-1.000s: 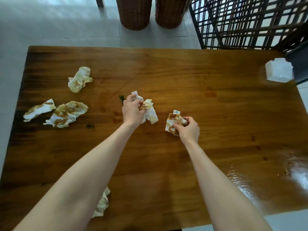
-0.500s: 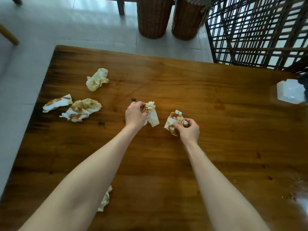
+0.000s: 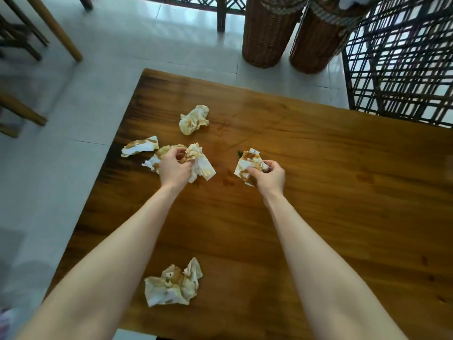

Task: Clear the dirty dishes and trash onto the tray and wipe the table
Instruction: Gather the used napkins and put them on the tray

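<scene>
paper, soft and feather-light: a napkin point(image 3: 201, 165) is gripped in the curled left hand point(image 3: 172, 169) at the table's point(image 3: 343, 192) 10 o'clock, a second napkin point(image 3: 246, 163) is pinched by the right hand point(image 3: 269, 177) near centre. brown smears are seen on white. a far wad point(image 3: 193, 120) at 11 o'clock, a strip point(image 3: 139, 149) at 9 and a near wad point(image 3: 172, 283) at 6 can be scrunched anywhere; tearing is likely where damp.

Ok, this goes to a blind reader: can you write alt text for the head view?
A person's left hand grips a stained crumpled napkin and the right hand grips another napkin over a wooden table. Four more dirty napkins lie loose, mostly near the left edge.
</scene>
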